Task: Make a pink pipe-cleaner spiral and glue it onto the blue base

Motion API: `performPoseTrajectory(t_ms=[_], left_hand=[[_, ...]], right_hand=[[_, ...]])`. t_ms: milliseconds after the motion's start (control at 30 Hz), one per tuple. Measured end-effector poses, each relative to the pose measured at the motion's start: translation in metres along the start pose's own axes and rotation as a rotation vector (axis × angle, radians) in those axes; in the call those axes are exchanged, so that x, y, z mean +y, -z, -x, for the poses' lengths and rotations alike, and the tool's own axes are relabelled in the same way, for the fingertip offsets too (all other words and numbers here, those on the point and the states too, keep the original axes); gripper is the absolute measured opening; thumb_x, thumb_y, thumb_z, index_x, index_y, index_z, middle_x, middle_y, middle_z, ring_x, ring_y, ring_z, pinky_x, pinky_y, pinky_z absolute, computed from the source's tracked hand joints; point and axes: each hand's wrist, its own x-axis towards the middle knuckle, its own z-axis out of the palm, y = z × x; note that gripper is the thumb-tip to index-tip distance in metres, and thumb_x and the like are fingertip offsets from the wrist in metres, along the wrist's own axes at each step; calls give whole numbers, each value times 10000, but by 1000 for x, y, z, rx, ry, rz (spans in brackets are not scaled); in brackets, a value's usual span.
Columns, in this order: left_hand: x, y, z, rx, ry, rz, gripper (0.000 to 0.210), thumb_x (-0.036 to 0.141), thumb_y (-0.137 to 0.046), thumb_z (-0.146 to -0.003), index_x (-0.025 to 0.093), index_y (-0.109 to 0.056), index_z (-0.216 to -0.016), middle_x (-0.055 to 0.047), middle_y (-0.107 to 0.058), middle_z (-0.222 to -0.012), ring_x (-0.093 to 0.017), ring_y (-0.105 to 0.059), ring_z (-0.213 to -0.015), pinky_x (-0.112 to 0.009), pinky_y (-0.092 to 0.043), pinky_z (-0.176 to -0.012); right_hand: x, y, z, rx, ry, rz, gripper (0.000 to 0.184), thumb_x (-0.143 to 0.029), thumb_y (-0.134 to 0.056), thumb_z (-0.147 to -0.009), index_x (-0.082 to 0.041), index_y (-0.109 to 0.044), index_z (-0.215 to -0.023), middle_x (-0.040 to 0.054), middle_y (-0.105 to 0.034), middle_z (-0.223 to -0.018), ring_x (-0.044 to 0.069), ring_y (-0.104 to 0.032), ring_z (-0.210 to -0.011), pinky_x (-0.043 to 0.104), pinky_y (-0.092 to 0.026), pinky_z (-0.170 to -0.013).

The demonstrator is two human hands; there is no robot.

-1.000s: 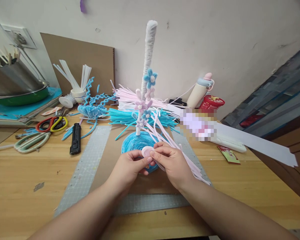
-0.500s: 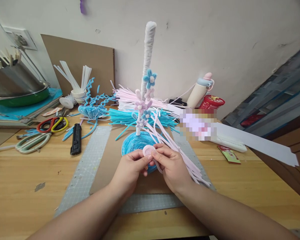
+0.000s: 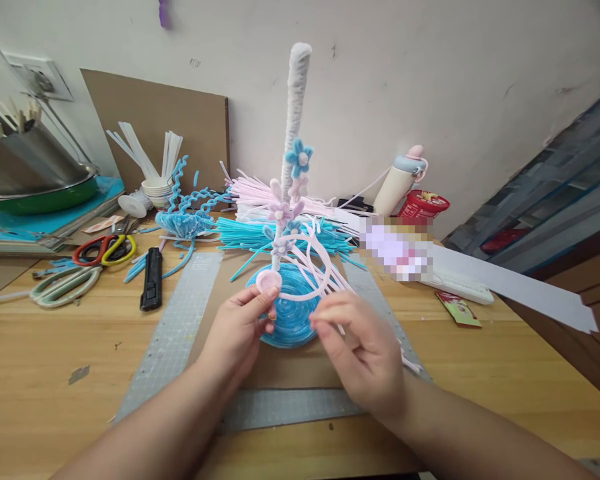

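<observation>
While the left hand [image 3: 240, 327] pinches a pink coil [image 3: 269, 281], clutter covers the wooden table [image 3: 505, 347].

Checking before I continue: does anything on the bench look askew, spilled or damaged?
Nothing looks damaged or spilled. The white stem leans slightly right on its blue coiled base; loose blue stems lie scattered near the scissors.

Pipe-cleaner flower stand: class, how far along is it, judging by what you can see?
Done: the blue coiled base, the white wrapped stem and several flowers stand finished. In hand: the left hand pinches a small pink coil, its loose tail arcing to the right hand. Left: that tail is unwound, and pink pipe cleaners lie unused behind.
</observation>
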Motion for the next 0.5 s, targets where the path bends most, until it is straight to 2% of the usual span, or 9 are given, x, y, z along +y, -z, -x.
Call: performPoseTrajectory(t_ms=[33,67,100,133,167,267,400,500], left_hand=[[2,1,-1,0,-5,15,213,283,-762,-683,120,-626,-666,40,-485,-518,-41,-391,-465,-136,-312,-404],[3,1,-1,-6,-4,24,211,281,-757,-690,120,-622,-667,44,-475,-511,-37,-374,-454,-135,-291,-395],[3,1,0,-17,2,27,215,283,-752,-695,121,-615,-661,47,-467,-502,-35,-362,-443,-136,-273,-387],[3,1,0,-31,12,24,225,288,-749,-697,123,-605,-648,48,-460,-492,-35,-356,-435,-139,-258,-382],[1,0,1,-43,27,20,238,296,-748,-697,125,-595,-634,48,-458,-485,-36,-357,-431,-142,-249,-380],[-3,-3,4,-73,56,-5,261,316,-753,-687,127,-587,-617,42,-470,-479,-41,-383,-439,-145,-244,-388],[-6,-6,6,-102,70,-49,241,313,-757,-684,124,-613,-648,39,-499,-491,-33,-374,-438,-144,-241,-397],[-6,-5,6,-105,45,-73,253,325,-756,-682,129,-605,-629,55,-469,-451,-28,-343,-412,-150,-240,-400]], right_hand=[[-1,-4,3,-133,-93,-57,117,-218,-571,-843,-199,-661,-771,27,-626,-745,153,-602,-730,309,-491,-699],[-1,-8,4,-226,-244,-143,163,-254,-561,-855,-191,-646,-731,15,-610,-668,140,-591,-645,284,-485,-610],[1,-14,5,-225,-417,-271,165,-305,-564,-856,-190,-640,-766,9,-608,-651,130,-584,-585,255,-462,-515],[4,-19,5,-168,-550,-409,147,-338,-596,-832,-195,-631,-827,3,-616,-675,130,-594,-578,236,-447,-470],[7,-23,4,-91,-630,-530,168,-346,-635,-804,-200,-621,-886,2,-632,-718,129,-611,-609,227,-459,-484],[15,-29,0,69,-676,-732,254,-327,-726,-730,-187,-610,-908,1,-662,-753,122,-637,-677,222,-494,-575],[16,-24,-4,113,-650,-747,245,-315,-756,-704,-157,-615,-827,4,-669,-688,124,-642,-661,239,-509,-624],[15,-22,-4,96,-703,-789,253,-315,-770,-687,-154,-611,-799,6,-676,-689,124,-642,-658,234,-506,-615]])
